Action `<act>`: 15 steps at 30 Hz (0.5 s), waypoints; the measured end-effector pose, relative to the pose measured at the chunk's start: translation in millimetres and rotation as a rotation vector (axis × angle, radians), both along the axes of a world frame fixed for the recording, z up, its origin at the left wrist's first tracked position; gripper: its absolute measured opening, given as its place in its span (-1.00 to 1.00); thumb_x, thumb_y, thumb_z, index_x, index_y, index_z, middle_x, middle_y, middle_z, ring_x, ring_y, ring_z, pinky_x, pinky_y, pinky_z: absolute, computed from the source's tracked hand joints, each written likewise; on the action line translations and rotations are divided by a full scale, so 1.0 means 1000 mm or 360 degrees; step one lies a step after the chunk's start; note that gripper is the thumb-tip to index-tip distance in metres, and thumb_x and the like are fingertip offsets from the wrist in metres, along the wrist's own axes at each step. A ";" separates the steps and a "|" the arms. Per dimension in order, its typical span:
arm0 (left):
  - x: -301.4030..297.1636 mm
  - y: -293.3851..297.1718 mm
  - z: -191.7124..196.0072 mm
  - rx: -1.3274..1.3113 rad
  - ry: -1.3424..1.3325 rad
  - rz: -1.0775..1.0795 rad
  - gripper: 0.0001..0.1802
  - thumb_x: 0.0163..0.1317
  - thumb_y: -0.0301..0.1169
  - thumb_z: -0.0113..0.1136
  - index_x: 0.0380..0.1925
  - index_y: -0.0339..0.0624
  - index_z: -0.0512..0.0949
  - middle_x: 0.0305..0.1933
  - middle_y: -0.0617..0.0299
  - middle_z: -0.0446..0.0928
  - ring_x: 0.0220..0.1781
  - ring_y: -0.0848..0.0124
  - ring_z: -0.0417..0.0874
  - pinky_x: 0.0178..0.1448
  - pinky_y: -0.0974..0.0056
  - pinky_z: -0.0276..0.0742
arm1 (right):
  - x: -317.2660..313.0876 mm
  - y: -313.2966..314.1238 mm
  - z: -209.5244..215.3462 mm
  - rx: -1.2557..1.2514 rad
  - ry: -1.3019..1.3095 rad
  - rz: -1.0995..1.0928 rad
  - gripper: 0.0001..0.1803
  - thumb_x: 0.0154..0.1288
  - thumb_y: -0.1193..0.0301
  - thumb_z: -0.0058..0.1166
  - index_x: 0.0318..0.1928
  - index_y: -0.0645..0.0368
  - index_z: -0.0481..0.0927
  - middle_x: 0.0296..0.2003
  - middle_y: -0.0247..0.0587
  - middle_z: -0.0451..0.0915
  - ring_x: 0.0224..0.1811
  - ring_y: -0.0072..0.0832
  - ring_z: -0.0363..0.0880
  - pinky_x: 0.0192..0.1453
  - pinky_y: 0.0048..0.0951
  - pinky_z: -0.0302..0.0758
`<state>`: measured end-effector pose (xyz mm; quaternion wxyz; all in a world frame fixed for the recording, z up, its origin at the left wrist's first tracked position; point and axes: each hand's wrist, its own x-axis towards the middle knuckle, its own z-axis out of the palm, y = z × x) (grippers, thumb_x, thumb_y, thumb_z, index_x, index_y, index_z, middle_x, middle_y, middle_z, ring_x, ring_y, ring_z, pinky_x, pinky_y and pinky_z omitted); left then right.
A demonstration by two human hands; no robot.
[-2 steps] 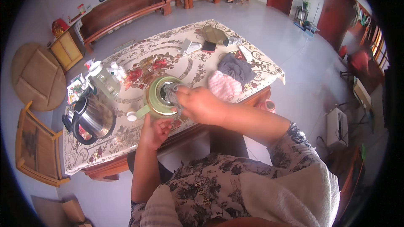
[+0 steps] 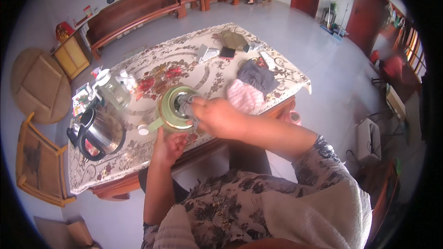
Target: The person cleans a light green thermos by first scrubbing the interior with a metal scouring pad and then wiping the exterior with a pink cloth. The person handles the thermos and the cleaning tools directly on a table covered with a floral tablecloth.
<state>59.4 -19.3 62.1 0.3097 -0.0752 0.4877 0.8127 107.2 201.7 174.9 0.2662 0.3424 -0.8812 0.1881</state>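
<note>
A single cloth-covered table (image 2: 207, 80) stands before the person, and I read the hours from the one green vacuum flask (image 2: 168, 103) near its close edge, twelve being straight ahead. One long wooden bench (image 2: 134, 11) runs along the wall toward eleven; one round wooden panel (image 2: 39, 87) is at nine, one wooden chair (image 2: 41, 159) about eight. On the cloth, one steel kettle (image 2: 104, 129) sits between eight and nine, one clear pitcher (image 2: 113, 90) between nine and ten. Two cloths lie opposite: a dark grey cloth (image 2: 258, 77) between two and three, a pink cloth (image 2: 244, 94) at three. Of the person's two hands, the left hand (image 2: 170, 145), at six, is half open, fingers loosely curled, touching the flask or just beside it, I can't tell which; the right hand (image 2: 221, 115) grips one crumpled grey rag (image 2: 188, 103) at the flask's mouth. One dark phone (image 2: 227, 53) lies between one and two.
</note>
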 end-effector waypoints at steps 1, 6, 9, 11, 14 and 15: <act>0.001 0.003 -0.005 0.0002 0.0000 0.0065 0.02 0.18 0.48 -0.49 -0.27 -0.32 0.57 -0.47 0.31 0.46 -0.47 0.50 0.36 -0.51 0.49 0.12 | -0.001 0.001 -0.003 -0.0006 0.0002 0.0010 -0.65 -0.07 0.49 0.16 -0.20 0.25 0.43 -0.19 -0.04 0.50 -0.41 -0.10 0.60 -0.36 -0.16 0.55; 0.013 0.016 0.002 0.0050 0.0049 0.0058 0.02 0.18 0.48 -0.45 -0.25 -0.35 0.57 -0.54 0.33 0.44 -0.58 0.56 0.31 -0.55 0.51 0.12 | -0.002 0.001 0.004 -0.0016 -0.0009 0.0117 -0.67 -0.06 0.49 0.15 -0.21 0.25 0.42 -0.20 -0.01 0.50 -0.41 -0.10 0.60 -0.37 -0.15 0.54; 0.009 0.010 -0.011 0.0147 0.0034 0.0011 -0.01 0.21 0.45 -0.41 -0.23 -0.37 0.57 -0.52 0.31 0.47 -0.57 0.55 0.33 -0.55 0.52 0.14 | -0.003 0.002 0.005 -0.0043 -0.0042 0.0109 -0.66 -0.05 0.48 0.14 -0.19 0.24 0.43 -0.21 -0.01 0.49 -0.39 -0.07 0.60 -0.35 -0.14 0.53; 0.012 0.016 -0.004 0.0164 0.0091 0.0061 -0.04 0.24 0.40 -0.37 -0.24 -0.42 0.57 -0.48 0.25 0.52 -0.47 0.51 0.39 -0.51 0.53 0.20 | -0.008 0.002 0.000 -0.0011 -0.0105 0.0092 -0.59 -0.08 0.47 0.19 -0.14 0.26 0.41 -0.16 0.01 0.47 -0.40 -0.05 0.59 -0.35 -0.14 0.53; 0.013 0.010 -0.014 0.0096 0.0041 0.0195 -0.04 0.26 0.38 -0.35 -0.26 -0.47 0.56 -0.42 0.17 0.56 -0.36 0.47 0.43 -0.38 0.51 0.29 | -0.012 0.005 0.001 -0.0024 -0.0177 0.0114 -0.55 -0.09 0.47 0.20 -0.12 0.27 0.41 -0.13 0.03 0.44 -0.39 -0.02 0.57 -0.33 -0.11 0.53; 0.009 0.005 -0.017 0.0133 0.0028 0.0118 -0.04 0.28 0.36 -0.35 -0.28 -0.50 0.56 -0.36 0.13 0.58 -0.32 0.43 0.45 -0.19 0.46 0.36 | -0.014 0.006 0.000 -0.0040 -0.0154 0.0119 -0.55 -0.10 0.47 0.20 -0.12 0.28 0.41 -0.13 0.02 0.45 -0.39 -0.01 0.57 -0.33 -0.11 0.52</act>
